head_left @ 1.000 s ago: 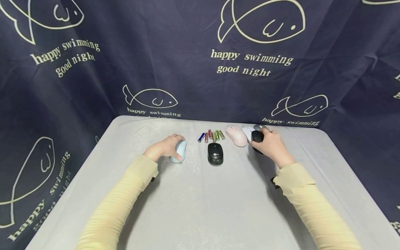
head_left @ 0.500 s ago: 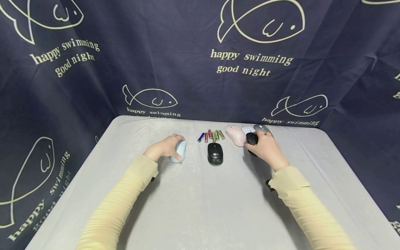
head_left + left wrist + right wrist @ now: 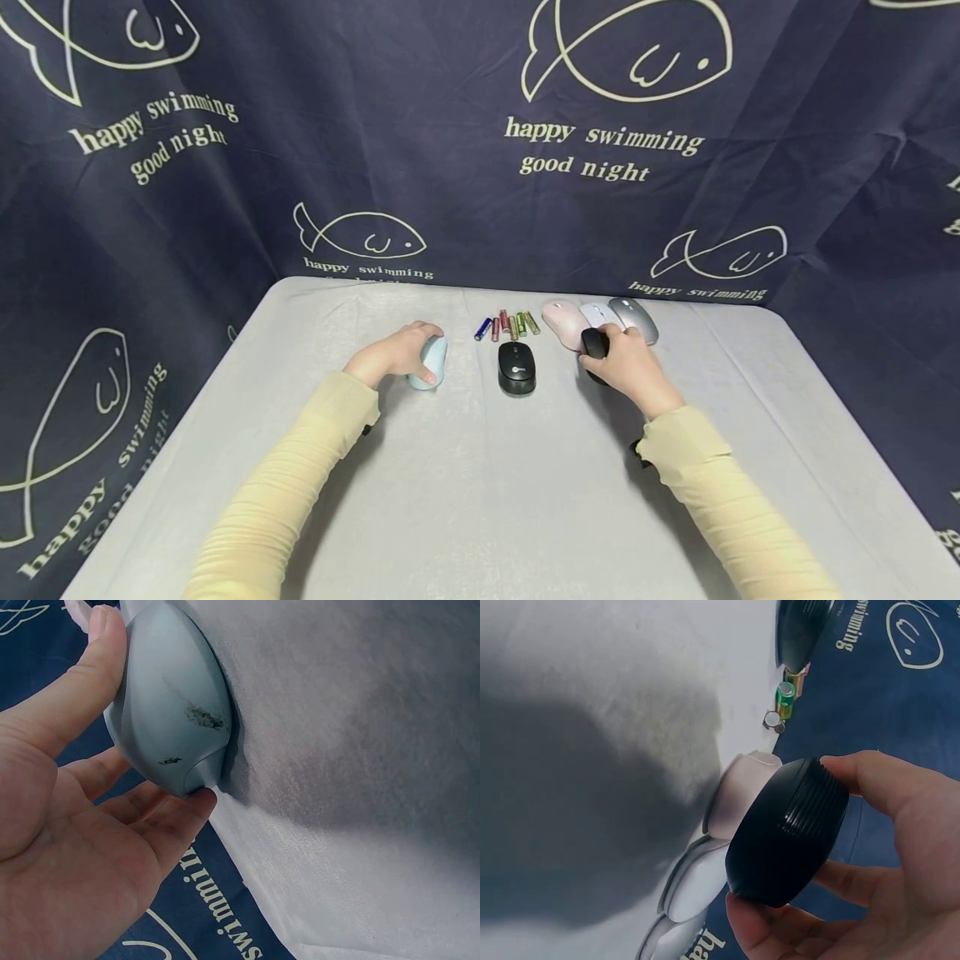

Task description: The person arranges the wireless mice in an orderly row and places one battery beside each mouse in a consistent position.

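L hand (image 3: 396, 353): thumb + fingers clamped round lt-blue mouse (image 3: 435, 360), L of ctr on table (image 3: 480, 483).
R hand (image 3: 632, 368): gripping small blk mouse (image 3: 595, 344) btwn thumb & fingers, just on near side of pink mouse (image 3: 562, 323) & white mouse (image 3: 599, 313); can't tell if it touches table.
Hands: well apart.
Ctr blk mouse (image 3: 517, 368): on table btwn both hands.
Batteries (image 3: 496, 330): 6, loose grp, just far of ctr blk mouse.
Grey mouse (image 3: 634, 318): far R, beside white mouse.
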`<move>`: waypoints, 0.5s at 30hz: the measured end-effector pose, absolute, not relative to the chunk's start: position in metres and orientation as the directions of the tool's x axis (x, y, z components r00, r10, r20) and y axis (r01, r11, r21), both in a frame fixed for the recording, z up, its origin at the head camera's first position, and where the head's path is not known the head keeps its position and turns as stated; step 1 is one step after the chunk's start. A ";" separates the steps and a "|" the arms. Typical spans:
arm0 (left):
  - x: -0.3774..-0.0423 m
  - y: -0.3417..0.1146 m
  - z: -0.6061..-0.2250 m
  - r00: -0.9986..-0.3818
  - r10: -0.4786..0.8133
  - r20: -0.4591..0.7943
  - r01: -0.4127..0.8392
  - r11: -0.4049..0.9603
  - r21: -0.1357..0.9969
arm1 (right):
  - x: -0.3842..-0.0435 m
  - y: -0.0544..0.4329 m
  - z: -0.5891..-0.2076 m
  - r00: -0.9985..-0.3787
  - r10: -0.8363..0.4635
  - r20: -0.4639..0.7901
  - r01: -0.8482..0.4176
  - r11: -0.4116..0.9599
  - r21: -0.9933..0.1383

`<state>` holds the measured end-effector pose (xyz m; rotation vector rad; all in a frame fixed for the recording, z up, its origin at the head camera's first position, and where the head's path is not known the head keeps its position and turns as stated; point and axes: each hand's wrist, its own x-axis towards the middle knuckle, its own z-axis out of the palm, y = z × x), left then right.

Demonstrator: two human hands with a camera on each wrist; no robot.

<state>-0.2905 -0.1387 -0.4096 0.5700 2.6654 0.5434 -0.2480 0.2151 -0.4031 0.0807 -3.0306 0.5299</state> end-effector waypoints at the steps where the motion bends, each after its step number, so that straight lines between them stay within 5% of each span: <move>1: -0.291 -0.139 -0.410 -0.853 0.450 -0.263 0.312 0.845 0.435 | -0.248 0.215 -0.405 -0.996 -0.043 0.075 -0.066 0.939 -0.337; 15: -0.289 -0.138 -0.407 -0.856 0.453 -0.251 0.320 0.844 0.432 | -0.245 0.208 -0.418 -0.996 -0.072 0.055 -0.086 0.935 -0.344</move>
